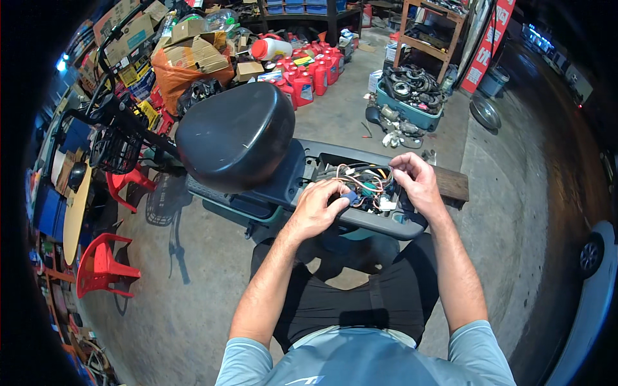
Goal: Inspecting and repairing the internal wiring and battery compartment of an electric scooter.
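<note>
An electric scooter stands in front of me, its black seat (235,135) tipped up. Behind the seat lies an uncovered compartment (360,220) with a grey rim, packed with a tangle of wires (351,175) in orange, black, yellow and green. My left hand (315,211) reaches in from the near side, thumb and fingers closed on a small blue connector (351,197). A white connector (387,204) lies among the wires. At the compartment's right end my right hand (420,183) has its thumb and fingertips pinched together; what they hold is too small to make out.
A wooden bench (452,184) stands beyond my right hand. Farther off are a teal tub of used parts (412,96), red bottles (315,74) and cardboard boxes (193,51). Red plastic chairs (106,267) stand at the left. A white car (589,302) is at the far right.
</note>
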`<state>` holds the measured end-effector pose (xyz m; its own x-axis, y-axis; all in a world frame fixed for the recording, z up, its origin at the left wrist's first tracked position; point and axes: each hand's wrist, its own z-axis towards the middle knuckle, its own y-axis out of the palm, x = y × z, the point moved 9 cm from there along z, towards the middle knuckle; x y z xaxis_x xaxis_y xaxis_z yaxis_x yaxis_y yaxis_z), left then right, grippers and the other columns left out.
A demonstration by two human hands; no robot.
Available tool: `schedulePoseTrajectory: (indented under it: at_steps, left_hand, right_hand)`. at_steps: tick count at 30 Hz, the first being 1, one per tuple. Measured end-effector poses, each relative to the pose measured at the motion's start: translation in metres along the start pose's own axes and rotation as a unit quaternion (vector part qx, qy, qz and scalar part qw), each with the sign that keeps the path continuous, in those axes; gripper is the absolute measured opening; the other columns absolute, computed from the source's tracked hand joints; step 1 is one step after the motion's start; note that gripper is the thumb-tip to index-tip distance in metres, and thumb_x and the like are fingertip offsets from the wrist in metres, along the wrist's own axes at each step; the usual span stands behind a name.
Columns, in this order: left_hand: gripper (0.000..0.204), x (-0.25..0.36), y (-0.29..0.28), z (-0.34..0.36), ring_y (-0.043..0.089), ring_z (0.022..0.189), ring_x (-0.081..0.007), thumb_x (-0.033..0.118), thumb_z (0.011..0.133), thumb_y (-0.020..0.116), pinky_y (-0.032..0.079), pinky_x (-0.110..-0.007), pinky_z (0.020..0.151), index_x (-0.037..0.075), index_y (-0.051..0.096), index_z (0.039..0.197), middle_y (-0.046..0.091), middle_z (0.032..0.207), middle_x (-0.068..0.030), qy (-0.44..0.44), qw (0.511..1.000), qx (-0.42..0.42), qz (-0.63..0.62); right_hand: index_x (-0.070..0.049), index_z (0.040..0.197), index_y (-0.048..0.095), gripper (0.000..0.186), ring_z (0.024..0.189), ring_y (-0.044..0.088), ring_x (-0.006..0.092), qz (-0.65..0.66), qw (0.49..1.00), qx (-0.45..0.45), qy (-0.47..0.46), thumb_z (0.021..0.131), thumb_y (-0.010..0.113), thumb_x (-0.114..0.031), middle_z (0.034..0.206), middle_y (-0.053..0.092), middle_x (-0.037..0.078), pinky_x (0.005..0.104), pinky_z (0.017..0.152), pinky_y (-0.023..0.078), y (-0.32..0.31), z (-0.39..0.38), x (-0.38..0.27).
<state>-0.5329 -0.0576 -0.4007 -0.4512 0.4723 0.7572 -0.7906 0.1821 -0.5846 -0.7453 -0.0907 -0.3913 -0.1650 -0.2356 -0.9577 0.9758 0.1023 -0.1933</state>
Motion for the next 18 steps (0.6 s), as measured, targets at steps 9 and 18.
schedulePoseTrajectory:
  at_steps: [9,18]
  left_hand:
    - [0.02,-0.008,0.0,-0.001,0.064,0.095,-0.0331,0.022,0.09,0.064,0.047,-0.044,0.087,0.004,0.064,0.099,0.068,0.097,-0.0126,-0.025,1.0,0.007,-0.009]
    - [0.022,-0.018,-0.004,-0.005,0.057,0.082,-0.0149,0.025,0.095,0.059,0.046,-0.032,0.075,0.004,0.061,0.103,0.062,0.086,-0.0046,-0.071,0.995,0.03,-0.066]
  right_hand:
    - [0.001,0.107,0.066,0.016,0.08,0.057,0.0046,0.014,1.0,0.009,0.0,0.092,0.066,-0.003,0.088,0.065,-0.001,0.0219,0.073,0.047,-0.003,0.001,0.005]
    - [0.001,0.107,0.066,0.016,0.08,0.057,0.005,-0.004,1.0,0.01,0.011,0.091,0.066,-0.003,0.087,0.064,0.0,0.0219,0.073,0.047,-0.005,0.002,0.009]
